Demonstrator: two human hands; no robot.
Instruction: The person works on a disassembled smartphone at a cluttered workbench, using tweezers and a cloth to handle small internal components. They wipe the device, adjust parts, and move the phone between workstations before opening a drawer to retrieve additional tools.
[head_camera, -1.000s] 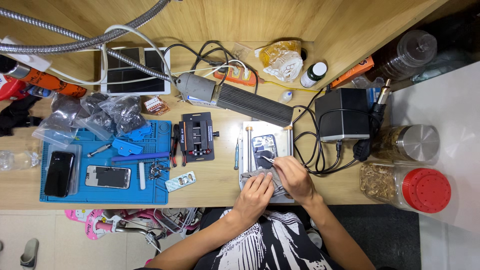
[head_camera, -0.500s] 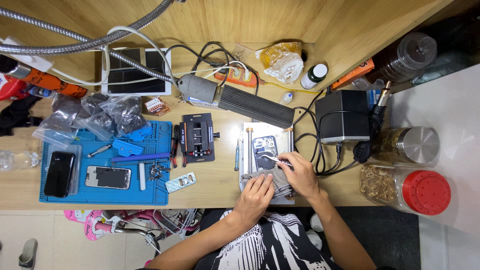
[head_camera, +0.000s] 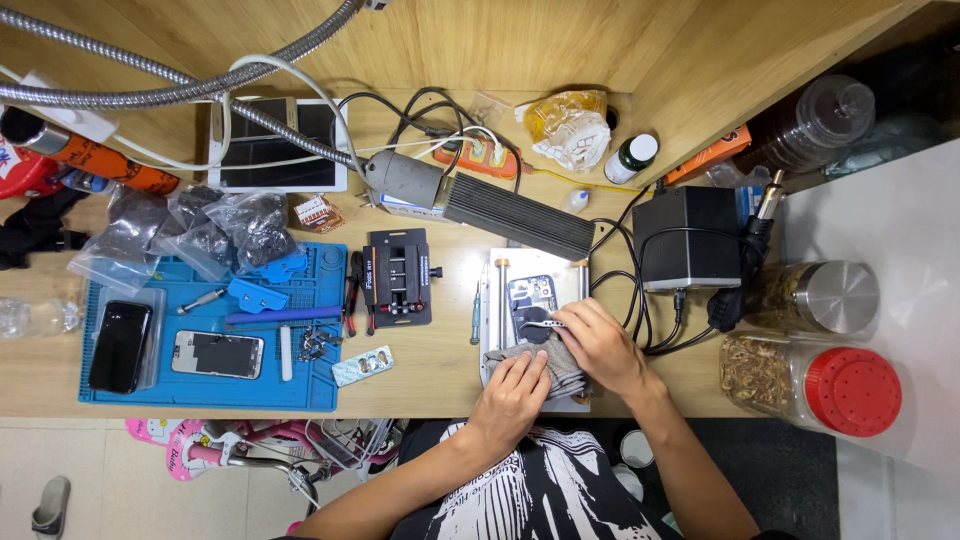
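While the phone (head_camera: 531, 297) lies on the metal plate (head_camera: 497, 300) near the surface's front edge, left hand (head_camera: 512, 392) flat, fingers spread, pressing a grey cloth (head_camera: 553, 358), right hand (head_camera: 597, 343) pinching tweezers (head_camera: 541, 323) over the phone, black box (head_camera: 688, 236) just beside.

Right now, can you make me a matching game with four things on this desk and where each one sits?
Things:
1. black phone
2. jar with the red lid
3. tweezers
4. tablet

Places:
A. at the back of the desk, under the bendy metal hose
B. on the blue mat's left edge
C. in the right hand
D. at the desk's right end

Pairs: 1-B, 2-D, 3-C, 4-A
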